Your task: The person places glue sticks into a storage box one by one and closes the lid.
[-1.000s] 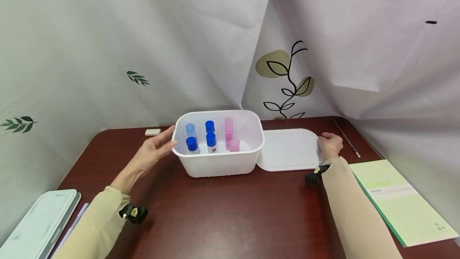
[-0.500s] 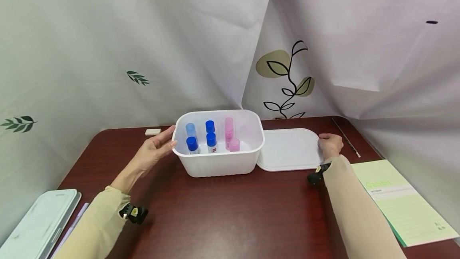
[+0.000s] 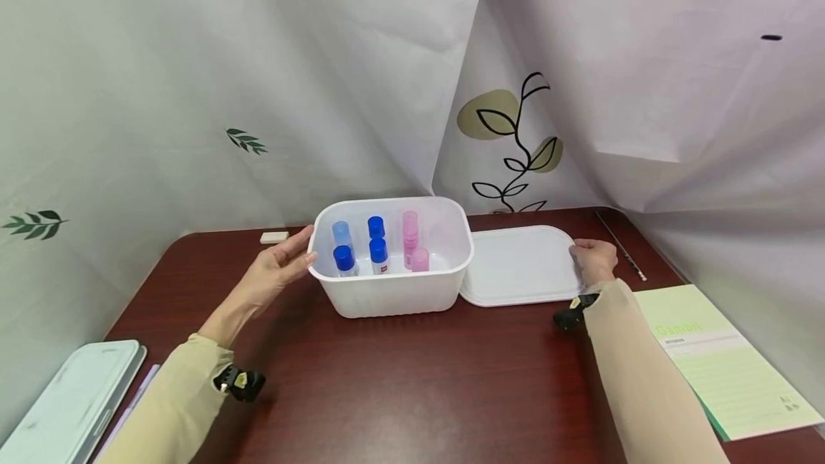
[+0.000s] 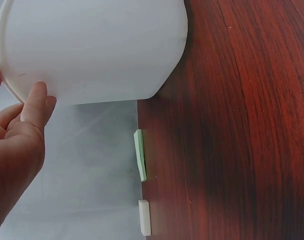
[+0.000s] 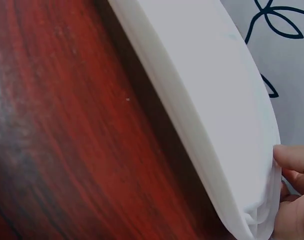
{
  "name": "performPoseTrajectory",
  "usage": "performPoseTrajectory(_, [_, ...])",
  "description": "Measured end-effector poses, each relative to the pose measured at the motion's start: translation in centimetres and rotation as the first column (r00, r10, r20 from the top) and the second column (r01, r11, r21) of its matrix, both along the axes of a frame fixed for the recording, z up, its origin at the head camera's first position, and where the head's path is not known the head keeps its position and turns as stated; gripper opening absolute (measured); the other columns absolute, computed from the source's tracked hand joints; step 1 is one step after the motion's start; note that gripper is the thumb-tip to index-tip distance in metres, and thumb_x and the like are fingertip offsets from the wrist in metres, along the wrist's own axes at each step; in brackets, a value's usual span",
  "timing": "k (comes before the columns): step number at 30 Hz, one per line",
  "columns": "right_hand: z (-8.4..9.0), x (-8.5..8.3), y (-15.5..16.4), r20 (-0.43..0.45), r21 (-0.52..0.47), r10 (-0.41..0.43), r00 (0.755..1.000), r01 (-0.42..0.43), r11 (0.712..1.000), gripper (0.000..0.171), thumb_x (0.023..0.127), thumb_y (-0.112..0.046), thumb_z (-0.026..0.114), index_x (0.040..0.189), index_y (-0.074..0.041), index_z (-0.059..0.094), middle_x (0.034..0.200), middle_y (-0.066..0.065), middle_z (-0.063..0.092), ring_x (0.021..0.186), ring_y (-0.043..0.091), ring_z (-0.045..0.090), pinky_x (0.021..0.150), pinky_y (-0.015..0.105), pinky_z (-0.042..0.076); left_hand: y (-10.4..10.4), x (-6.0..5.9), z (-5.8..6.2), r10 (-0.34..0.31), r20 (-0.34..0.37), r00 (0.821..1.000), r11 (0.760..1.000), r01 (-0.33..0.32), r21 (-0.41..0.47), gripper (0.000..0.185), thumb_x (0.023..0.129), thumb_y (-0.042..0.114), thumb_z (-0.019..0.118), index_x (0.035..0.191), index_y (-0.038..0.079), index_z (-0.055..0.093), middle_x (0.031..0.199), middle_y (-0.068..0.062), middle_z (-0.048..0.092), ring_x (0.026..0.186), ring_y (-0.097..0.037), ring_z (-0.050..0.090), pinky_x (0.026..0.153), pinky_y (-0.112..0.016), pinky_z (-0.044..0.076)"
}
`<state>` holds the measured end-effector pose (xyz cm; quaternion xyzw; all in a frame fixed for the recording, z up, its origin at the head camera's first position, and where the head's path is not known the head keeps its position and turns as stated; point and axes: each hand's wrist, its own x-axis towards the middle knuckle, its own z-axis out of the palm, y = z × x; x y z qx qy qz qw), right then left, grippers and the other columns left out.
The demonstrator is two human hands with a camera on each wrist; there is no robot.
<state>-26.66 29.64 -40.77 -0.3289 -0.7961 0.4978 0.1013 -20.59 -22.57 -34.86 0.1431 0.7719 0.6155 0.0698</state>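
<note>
A white plastic storage box (image 3: 389,299) stands at the table's back. Inside are several small capped bottles: blue-capped ones (image 3: 378,253), a light blue one (image 3: 341,233) and pink ones (image 3: 410,235). My left hand (image 3: 283,260) touches the box's left side; its thumb and a fingertip lie against the wall and rim (image 4: 2,45). Right of the box lies the white lid (image 3: 522,267). My right hand (image 3: 594,260) pinches the lid's right end, with thumb and fingers at the edge in the right wrist view. That end is raised a little, its near edge above a dark shadow.
A white eraser (image 3: 273,237) lies at the back left, and a green block (image 4: 140,155) shows near it in the left wrist view. A pencil (image 3: 620,245) and a pale green notebook (image 3: 722,356) lie right. A pale case (image 3: 74,399) and purple pen (image 3: 132,399) are front left.
My right hand has moved slightly right and the lid's far edge has risen a little with it. My left hand and the box stay where they were.
</note>
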Motion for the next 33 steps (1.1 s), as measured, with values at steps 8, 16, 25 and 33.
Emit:
performPoseTrajectory(8, [1.1,-0.2,0.2,0.029,-0.145,0.059,0.998,-0.054,0.988,0.033,0.089,-0.009,0.06,0.12,0.003,0.06,0.08,-0.005,0.054,0.071,0.008,0.049,0.059,0.019,0.042,-0.3,0.1,0.1,0.004,-0.002,1.0,1.0,-0.004,0.005,0.063,0.097,0.017,0.052,0.148,-0.001,0.02,0.153,-0.021,0.02,0.116,0.003,0.047,0.089,-0.011,0.044])
performPoseTrajectory(16, [5.3,0.3,0.0,-0.1,-0.145,0.139,0.985,-0.153,0.978,0.02,0.091,-0.018,0.058,0.107,-0.007,0.061,0.082,-0.011,0.051,0.075,0.002,0.047,0.062,0.014,0.041,-0.4,-0.1,0.2,0.018,0.001,1.0,1.0,-0.018,-0.013,0.063,0.097,0.016,0.053,0.148,0.0,0.021,0.153,-0.02,0.022,0.128,-0.014,0.044,0.089,-0.011,0.044])
performPoseTrajectory(25, [12.5,2.6,-0.7,-0.489,-0.133,0.043,0.871,-0.123,0.983,0.012,0.086,-0.009,0.064,0.078,-0.018,0.065,0.067,-0.013,0.056,0.065,0.003,0.049,0.055,0.009,0.042,-0.4,-0.4,0.8,0.047,-0.027,0.999,0.996,-0.049,-0.077,0.065,0.094,0.019,0.058,0.147,-0.001,0.026,0.15,-0.02,0.029,0.132,-0.034,0.038,0.09,-0.013,0.044])
performPoseTrajectory(33, [19.2,6.0,-2.4,-0.917,-0.275,-0.192,0.349,-0.205,0.94,0.007,0.074,0.014,0.064,0.072,0.008,0.067,0.061,0.006,0.058,0.057,0.012,0.045,0.051,0.017,0.038,1.2,1.2,4.0,0.277,-0.09,0.957,0.961,-0.278,0.004,0.057,0.094,0.032,0.057,0.14,0.001,0.043,0.142,-0.016,0.046,0.121,-0.009,0.052,0.098,-0.023,0.043])
